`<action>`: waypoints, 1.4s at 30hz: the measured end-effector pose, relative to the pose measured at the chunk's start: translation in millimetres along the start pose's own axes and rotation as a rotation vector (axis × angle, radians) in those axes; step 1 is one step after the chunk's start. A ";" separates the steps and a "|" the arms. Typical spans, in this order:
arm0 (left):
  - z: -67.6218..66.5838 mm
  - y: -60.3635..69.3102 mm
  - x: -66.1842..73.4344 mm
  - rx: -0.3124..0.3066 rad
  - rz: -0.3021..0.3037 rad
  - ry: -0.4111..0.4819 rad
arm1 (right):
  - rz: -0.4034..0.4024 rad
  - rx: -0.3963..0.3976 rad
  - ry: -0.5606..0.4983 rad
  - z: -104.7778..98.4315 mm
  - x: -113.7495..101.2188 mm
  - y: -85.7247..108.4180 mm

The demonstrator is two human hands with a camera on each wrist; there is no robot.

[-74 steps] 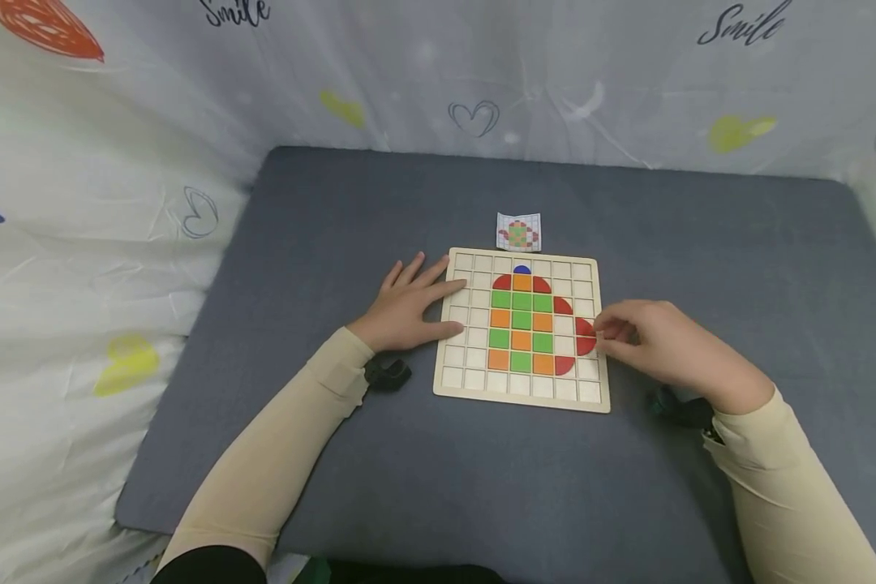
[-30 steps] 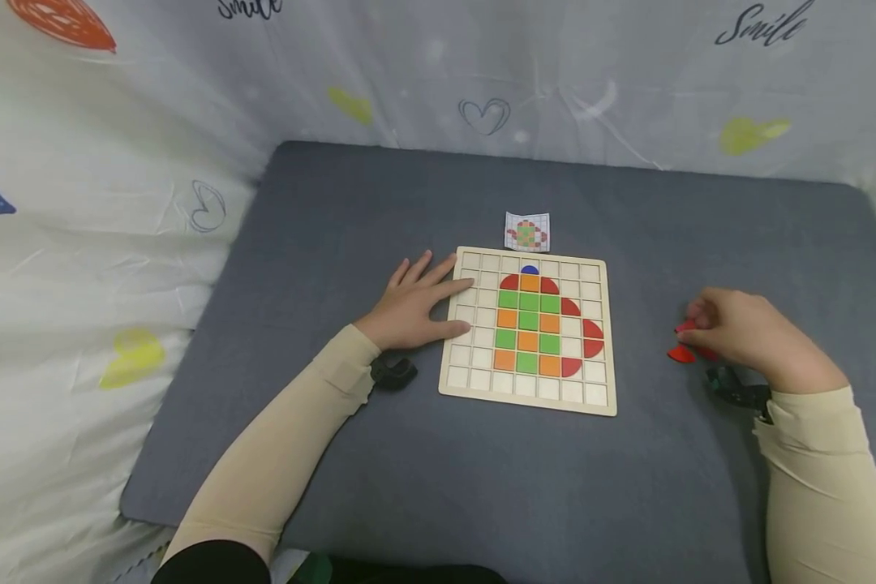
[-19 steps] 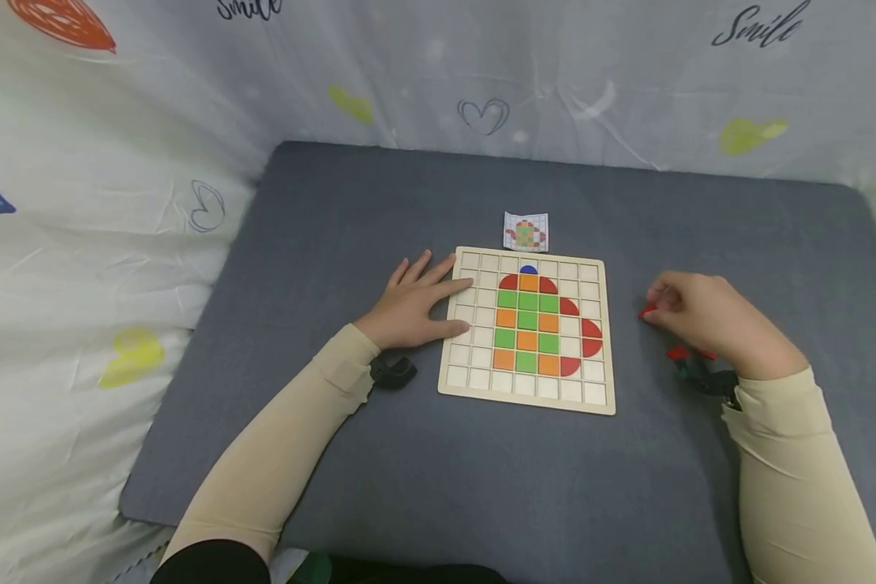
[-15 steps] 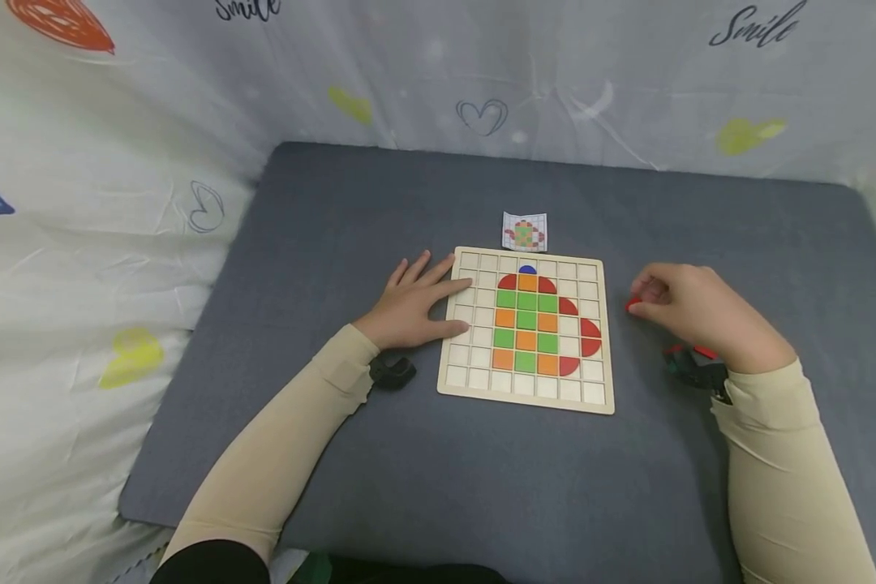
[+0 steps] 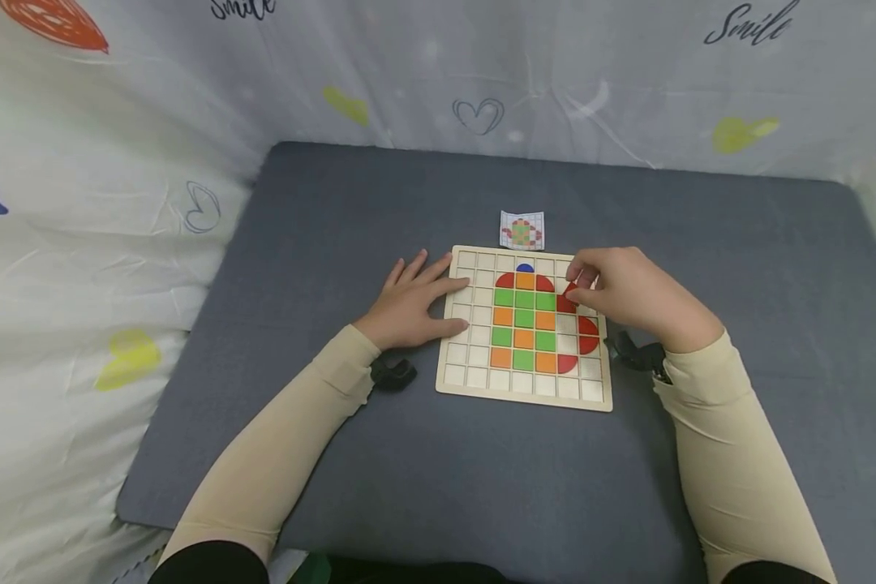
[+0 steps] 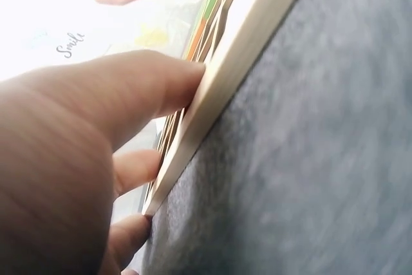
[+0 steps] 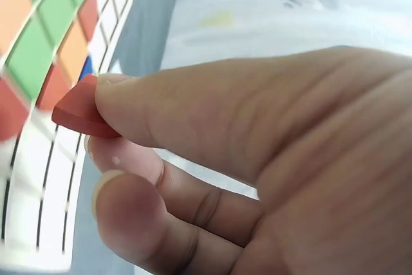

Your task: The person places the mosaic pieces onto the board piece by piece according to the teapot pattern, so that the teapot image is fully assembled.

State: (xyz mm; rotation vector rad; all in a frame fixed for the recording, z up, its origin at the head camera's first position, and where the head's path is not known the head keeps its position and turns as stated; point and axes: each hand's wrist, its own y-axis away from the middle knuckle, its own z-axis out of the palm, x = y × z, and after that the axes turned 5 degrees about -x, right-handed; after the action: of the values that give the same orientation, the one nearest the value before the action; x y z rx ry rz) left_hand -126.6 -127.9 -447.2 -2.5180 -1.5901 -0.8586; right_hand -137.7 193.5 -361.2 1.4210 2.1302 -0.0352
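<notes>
My left hand (image 5: 416,307) lies with fingers spread at the left edge of a wooden grid board (image 5: 467,380). Its thumb (image 6: 161,85) touches the rim in the left wrist view. Above the board's right part, my right hand (image 5: 638,290) pinches a red quarter-circle tile (image 7: 84,107) between thumb and fingers, apart from the cells. On the board, orange, green and red tiles form a pot-like pattern, with a blue half-round tile (image 5: 525,268) on top. Two red tiles (image 5: 588,335) make a bulge on the right side, and another red tile (image 5: 566,363) sits lower.
Behind the board stands a small picture card (image 5: 521,232) showing a similar coloured pattern. A grey cloth-covered table (image 5: 380,470) extends all around. Pale printed curtains (image 5: 409,65) hang along the back and left side.
My right hand left the board, picked up a red tile from several on the table at right, and carried it left over the board's upper right. My left hand stayed on the board's edge.
</notes>
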 end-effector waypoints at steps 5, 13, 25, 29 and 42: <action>0.6 0.2 2.2 0.007 -0.009 0.015 | -0.026 -0.034 -0.027 4.9 -13.0 -8.8; 1.2 0.0 4.8 0.011 -0.025 0.009 | -0.103 -0.061 -0.031 16.1 -27.8 -22.3; 1.7 0.6 4.0 0.013 -0.023 -0.001 | -0.234 -0.097 -0.016 34.5 -48.8 -45.4; 3.1 -0.1 3.5 0.014 -0.020 -0.002 | -0.271 -0.112 -0.016 39.9 -54.2 -51.9; 1.9 0.4 2.0 0.012 -0.005 0.010 | -0.289 -0.156 -0.048 51.1 -60.4 -62.4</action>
State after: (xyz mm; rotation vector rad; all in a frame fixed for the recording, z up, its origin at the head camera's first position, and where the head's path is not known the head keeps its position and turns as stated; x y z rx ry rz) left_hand -124.8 -125.9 -447.8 -2.4985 -1.5944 -0.8587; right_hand -152.0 99.1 -393.2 1.0068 2.2293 -0.0125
